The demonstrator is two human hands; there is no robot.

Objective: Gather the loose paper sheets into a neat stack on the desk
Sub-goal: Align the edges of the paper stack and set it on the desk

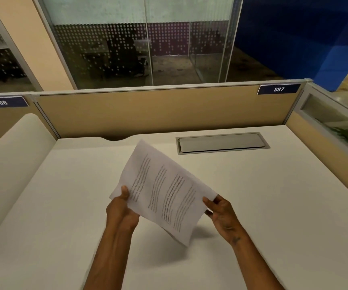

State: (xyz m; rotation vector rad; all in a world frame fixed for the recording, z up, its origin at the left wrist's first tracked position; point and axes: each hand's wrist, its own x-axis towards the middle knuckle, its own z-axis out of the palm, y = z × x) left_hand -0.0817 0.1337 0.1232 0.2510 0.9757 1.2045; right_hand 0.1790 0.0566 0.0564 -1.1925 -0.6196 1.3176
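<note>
White paper sheets with printed text are held together above the middle of the white desk, tilted, with one corner pointing down and casting a shadow on the desk. My left hand pinches the sheets' left edge, thumb on top. My right hand grips the right edge between thumb and fingers. I cannot tell how many sheets are in the bundle. No loose sheet lies on the desk in view.
A grey cable hatch is set into the desk at the back right. A tan partition with label 387 closes the back, a glass-topped divider the right side. A rounded cream divider stands at the left.
</note>
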